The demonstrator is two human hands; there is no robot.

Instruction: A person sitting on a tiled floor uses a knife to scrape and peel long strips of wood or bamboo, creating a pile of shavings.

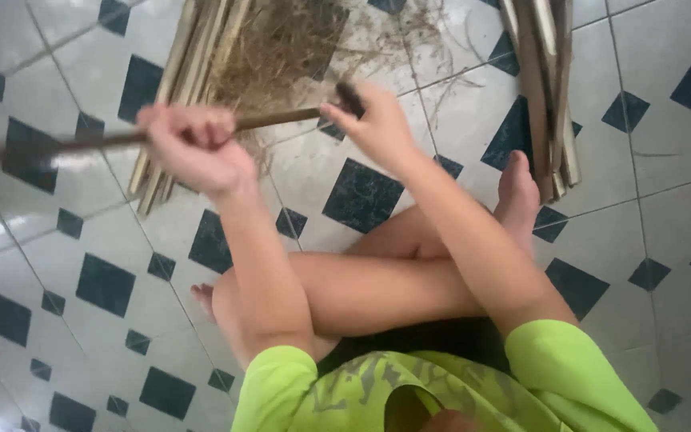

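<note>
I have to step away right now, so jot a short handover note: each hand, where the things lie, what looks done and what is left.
Left hand: grip closed around the long brown stick, held level.
Right hand: holds a dark-handled tool at the stick's right end.
Heap of dry fibres ahead on the tiled floor; split strips to the left, another bundle to the right.
Done: two bundles lie stacked. Left: the stick in hand.

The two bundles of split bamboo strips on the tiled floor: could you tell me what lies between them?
In the head view, a heap of dry fibres lies between the left bundle and the right bundle, with bare tiled floor beside it.
</note>
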